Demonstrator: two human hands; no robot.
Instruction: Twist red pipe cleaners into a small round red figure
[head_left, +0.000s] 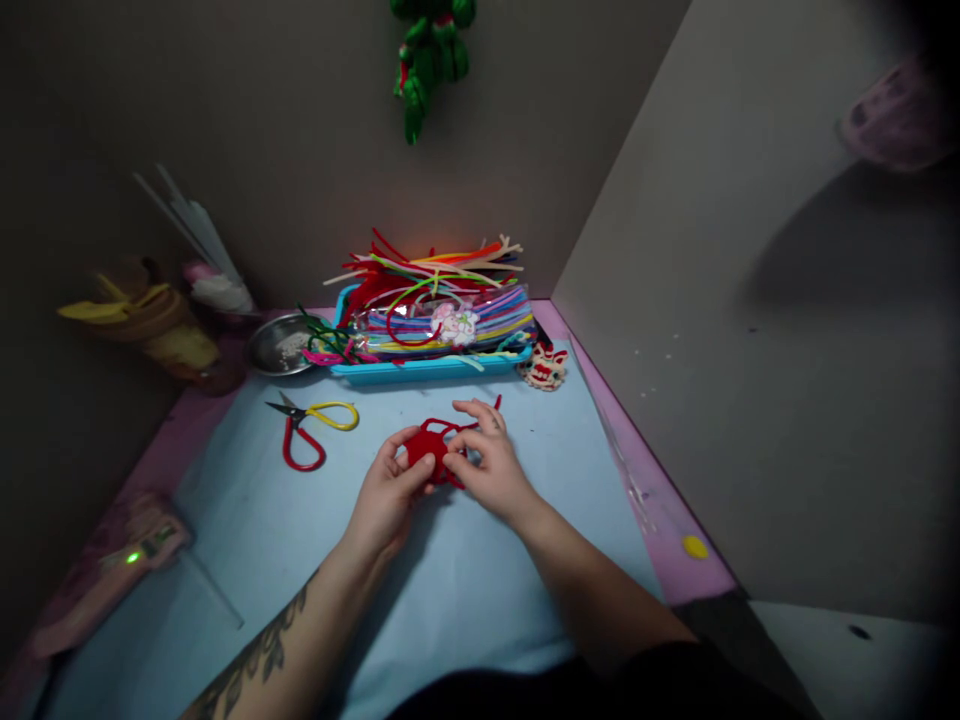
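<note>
Between my two hands, above the middle of the blue cloth, is a red fuzzy piece with red pipe cleaner strands looping out of it. My left hand grips its left side, thumb on the front and fingers behind. At the right edge, my right hand pinches the piece between thumb and index finger, its other fingers raised. One red strand end sticks up beyond the right hand. Part of the piece is hidden by my fingers.
Scissors with red and yellow handles lie left. Behind stands a blue tray of colourful pipe cleaners, beside a metal bowl and a lion-face craft. A pink glue gun with a green light lies front left. Grey panels rise behind and right.
</note>
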